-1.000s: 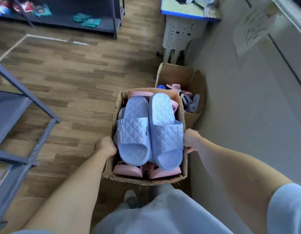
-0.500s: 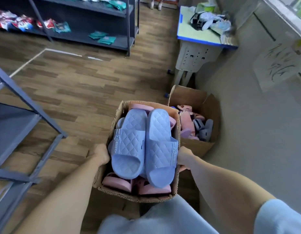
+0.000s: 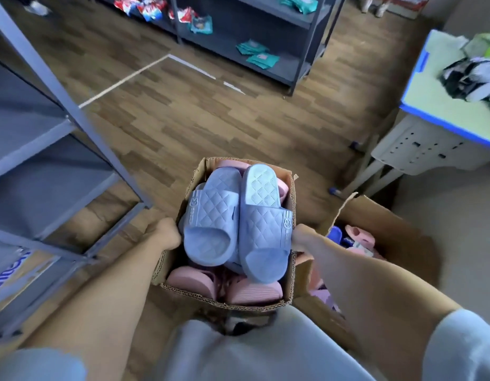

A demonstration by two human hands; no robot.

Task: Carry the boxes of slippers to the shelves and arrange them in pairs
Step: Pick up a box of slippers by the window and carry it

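While our left hand (image 3: 164,235) and right hand (image 3: 302,237) clamp the sides of the slipper box (image 3: 224,298), blue slippers (image 3: 232,218) lying between our fingers, we judge carrying underway: grey shelf (image 3: 46,174) beyond our left fingers unfilled, second box (image 3: 389,224) by right fingers waiting.

Soft, even daylight without hard shadows; wide-angle bending and motion blur smear the edges, centre sharper.
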